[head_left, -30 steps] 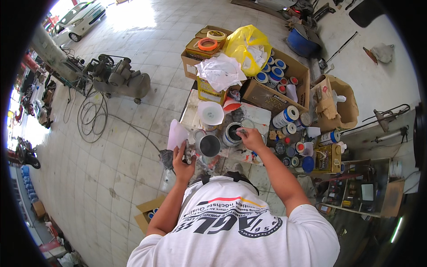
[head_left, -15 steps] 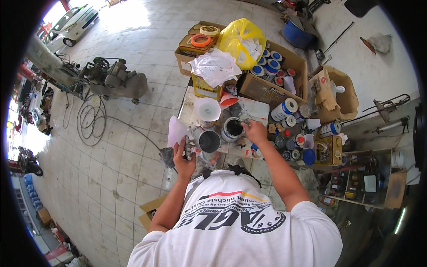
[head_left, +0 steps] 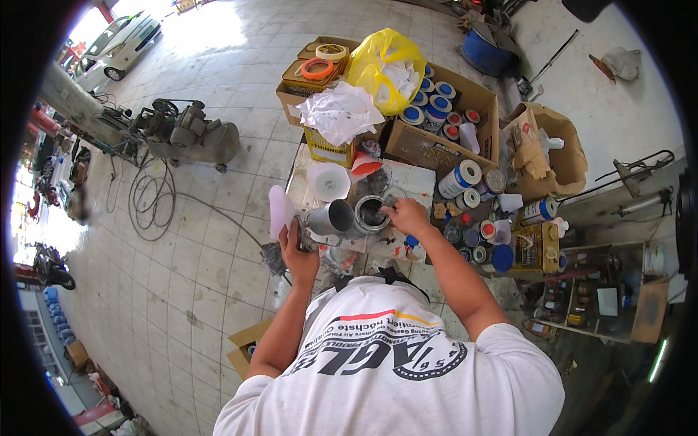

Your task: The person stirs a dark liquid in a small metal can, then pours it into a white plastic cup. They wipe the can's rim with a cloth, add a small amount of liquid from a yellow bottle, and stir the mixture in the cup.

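My left hand [head_left: 299, 253] is closed around the dark body of what looks like a spray gun [head_left: 304, 236]. Its grey metal cup [head_left: 329, 217] leans to the right, its mouth close to an open can [head_left: 359, 221] with dark contents. At the can's right rim, my right hand [head_left: 408, 216] has its fingers pinched together; what they hold is too small to make out. A pale paper cone [head_left: 281, 209] stands beside my left fingers. Beyond the cup sits a white paper funnel or bowl [head_left: 328, 181].
Cans and jars [head_left: 459, 179] crowd the right of the paint-stained table [head_left: 418, 176]. Behind are a cardboard box of cans [head_left: 436, 150], a yellow bag [head_left: 387, 69], a thinner tin [head_left: 329, 151] and crumpled paper [head_left: 340, 114]. A compressor [head_left: 193, 134] and its hose [head_left: 156, 211] lie left.
The metal cup has tipped to the right, towards the can, with my left hand turning it. My right hand has shifted slightly left at the can's rim.
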`<state>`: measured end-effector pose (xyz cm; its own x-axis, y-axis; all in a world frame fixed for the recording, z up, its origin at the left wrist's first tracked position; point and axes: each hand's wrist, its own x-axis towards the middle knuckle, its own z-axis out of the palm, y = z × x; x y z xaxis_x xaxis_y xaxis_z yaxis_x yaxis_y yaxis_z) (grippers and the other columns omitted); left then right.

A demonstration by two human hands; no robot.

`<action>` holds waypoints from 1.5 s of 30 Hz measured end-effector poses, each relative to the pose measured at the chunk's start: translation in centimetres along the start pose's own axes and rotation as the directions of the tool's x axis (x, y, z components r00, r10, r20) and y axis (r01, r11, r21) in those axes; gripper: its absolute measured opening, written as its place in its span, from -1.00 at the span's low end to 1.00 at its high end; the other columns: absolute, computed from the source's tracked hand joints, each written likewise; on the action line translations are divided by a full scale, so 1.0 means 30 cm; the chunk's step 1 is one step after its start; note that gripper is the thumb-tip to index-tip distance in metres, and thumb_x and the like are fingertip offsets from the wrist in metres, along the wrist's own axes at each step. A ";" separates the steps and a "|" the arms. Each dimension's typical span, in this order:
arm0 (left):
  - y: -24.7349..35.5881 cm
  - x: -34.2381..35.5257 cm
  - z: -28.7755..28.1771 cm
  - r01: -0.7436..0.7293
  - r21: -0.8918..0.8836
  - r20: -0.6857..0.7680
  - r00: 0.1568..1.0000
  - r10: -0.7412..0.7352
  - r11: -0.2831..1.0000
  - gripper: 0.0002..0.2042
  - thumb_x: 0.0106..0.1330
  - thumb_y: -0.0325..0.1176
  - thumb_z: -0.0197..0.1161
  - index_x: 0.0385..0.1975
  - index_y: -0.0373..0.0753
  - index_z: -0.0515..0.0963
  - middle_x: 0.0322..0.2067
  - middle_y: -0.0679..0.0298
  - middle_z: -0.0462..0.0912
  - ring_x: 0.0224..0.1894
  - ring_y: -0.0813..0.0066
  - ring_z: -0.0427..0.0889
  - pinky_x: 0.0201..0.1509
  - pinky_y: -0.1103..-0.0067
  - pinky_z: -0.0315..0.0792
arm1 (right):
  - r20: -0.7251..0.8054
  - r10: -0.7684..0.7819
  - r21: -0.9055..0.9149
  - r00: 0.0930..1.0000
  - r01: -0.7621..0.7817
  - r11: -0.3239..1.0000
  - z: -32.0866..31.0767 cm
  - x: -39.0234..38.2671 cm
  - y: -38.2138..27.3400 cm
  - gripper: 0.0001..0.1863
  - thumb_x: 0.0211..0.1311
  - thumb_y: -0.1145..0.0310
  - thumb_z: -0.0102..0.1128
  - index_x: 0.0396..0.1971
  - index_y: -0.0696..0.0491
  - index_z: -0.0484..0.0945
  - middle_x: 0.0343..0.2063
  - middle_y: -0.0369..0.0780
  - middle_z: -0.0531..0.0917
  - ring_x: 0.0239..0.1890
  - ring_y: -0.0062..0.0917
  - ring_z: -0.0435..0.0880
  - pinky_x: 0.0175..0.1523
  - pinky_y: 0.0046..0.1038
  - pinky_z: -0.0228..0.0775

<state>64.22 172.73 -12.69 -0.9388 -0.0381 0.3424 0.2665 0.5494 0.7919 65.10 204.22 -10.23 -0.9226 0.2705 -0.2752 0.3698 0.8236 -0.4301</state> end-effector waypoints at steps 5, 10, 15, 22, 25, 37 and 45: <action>0.046 0.030 0.028 -0.069 0.051 -0.016 0.997 0.070 0.996 -0.26 -0.02 -0.58 0.41 0.32 -0.15 0.55 0.23 0.01 0.50 0.25 -0.13 0.54 0.27 0.22 0.47 | -0.235 -0.111 0.153 0.966 0.150 0.977 0.067 0.003 0.016 -0.49 0.36 -0.11 0.26 -0.28 0.13 0.72 -0.35 0.01 0.75 -0.19 0.00 0.73 -0.05 -0.03 0.57; 0.087 0.056 0.065 -0.180 0.151 0.039 0.984 0.176 0.972 -0.30 -0.11 -0.68 0.28 0.20 -0.17 0.62 0.20 0.14 0.55 0.25 -0.08 0.55 0.22 0.22 0.52 | 0.009 -0.085 -0.009 0.996 0.085 0.996 -0.014 0.023 0.100 -0.50 0.34 -0.06 0.32 -0.07 0.12 0.74 -0.40 0.02 0.76 -0.22 -0.03 0.75 -0.13 -0.10 0.58; 0.043 0.103 0.132 -0.477 0.286 0.178 0.879 0.443 0.831 -0.39 -0.12 -0.66 0.22 0.08 -0.19 0.67 0.11 0.00 0.59 0.16 -0.15 0.58 0.06 0.17 0.59 | -0.184 -0.098 0.191 0.978 0.133 0.973 0.003 0.000 0.075 -0.46 0.34 -0.05 0.34 0.00 0.15 0.72 -0.43 0.00 0.75 -0.28 -0.03 0.74 -0.16 -0.12 0.56; 0.101 0.201 0.170 -0.676 0.270 0.338 0.733 0.590 0.686 -0.55 -0.01 -0.55 0.31 -0.03 -0.15 0.70 -0.02 0.05 0.58 0.07 -0.08 0.59 -0.08 0.25 0.62 | -0.185 -0.041 0.239 0.982 0.085 0.967 -0.005 -0.027 0.071 -0.57 0.37 0.00 0.32 -0.05 0.08 0.74 -0.47 0.00 0.73 -0.30 -0.03 0.74 -0.21 -0.11 0.54; 0.137 0.231 0.166 -0.758 0.259 0.389 0.649 0.654 0.599 -0.62 0.06 -0.48 0.36 -0.05 -0.12 0.71 -0.04 0.07 0.56 0.05 -0.05 0.59 -0.13 0.31 0.64 | -0.130 -0.048 0.267 0.990 0.082 0.960 -0.032 -0.032 0.076 -0.62 0.36 0.02 0.27 -0.21 0.07 0.72 -0.41 -0.04 0.76 -0.22 -0.02 0.74 -0.12 -0.05 0.57; 0.164 0.228 0.165 -0.660 0.325 0.323 0.751 0.576 0.677 -0.51 -0.02 -0.58 0.33 0.01 -0.15 0.71 0.07 0.06 0.56 0.12 -0.07 0.59 -0.02 0.25 0.63 | -0.185 -0.040 0.371 0.982 0.108 0.923 0.040 -0.015 0.047 -0.57 0.35 0.05 0.29 -0.09 0.13 0.75 -0.37 0.04 0.75 -0.21 -0.01 0.74 -0.08 -0.04 0.58; 0.198 0.093 0.090 -0.091 0.156 -0.046 0.994 0.099 0.983 -0.27 0.01 -0.57 0.45 0.33 -0.11 0.54 0.23 -0.02 0.46 0.27 -0.11 0.50 0.30 0.25 0.47 | -0.203 -0.080 0.292 0.976 0.139 0.946 0.050 -0.022 0.055 -0.52 0.39 -0.06 0.21 -0.29 0.15 0.71 -0.38 0.01 0.76 -0.20 0.01 0.75 -0.07 -0.01 0.59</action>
<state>62.58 178.14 -8.41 -0.8967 -0.0216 0.4421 0.3135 0.6743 0.6686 66.48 204.66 -12.05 -0.9524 0.2991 -0.0594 0.2543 0.6713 -0.6962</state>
